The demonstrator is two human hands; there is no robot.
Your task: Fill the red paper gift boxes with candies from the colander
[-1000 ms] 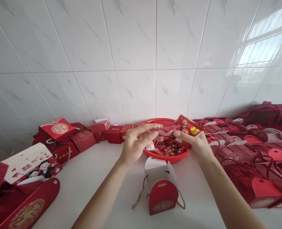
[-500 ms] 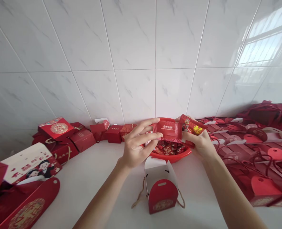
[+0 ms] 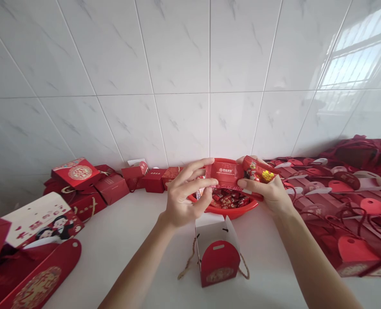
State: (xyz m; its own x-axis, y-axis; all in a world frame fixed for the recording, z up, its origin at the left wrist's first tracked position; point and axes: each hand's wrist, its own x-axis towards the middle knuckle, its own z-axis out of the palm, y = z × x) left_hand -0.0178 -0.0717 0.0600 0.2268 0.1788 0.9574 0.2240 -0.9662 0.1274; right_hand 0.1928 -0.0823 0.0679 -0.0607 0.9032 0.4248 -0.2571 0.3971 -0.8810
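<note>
Between my two hands a red candy packet with white print is held up by its ends. My left hand pinches its left end with the fingertips. My right hand grips its right end with the thumb, and a second red packet with yellow print sits in the same hand. Below and behind the packets is a red plastic basket with wrapped candies in it. Nearer to me stands a small red gift box, its top open, with rope handles hanging at both sides.
Many closed red gift boxes crowd the right side, with dark red bags behind. Stacked red boxes and a white-lidded box stand on the left. Small red boxes line the tiled wall.
My right thumb has shifted left onto the end of the printed packet. Left fingers have moved slightly on its other end. The gift box and basket stay put.
</note>
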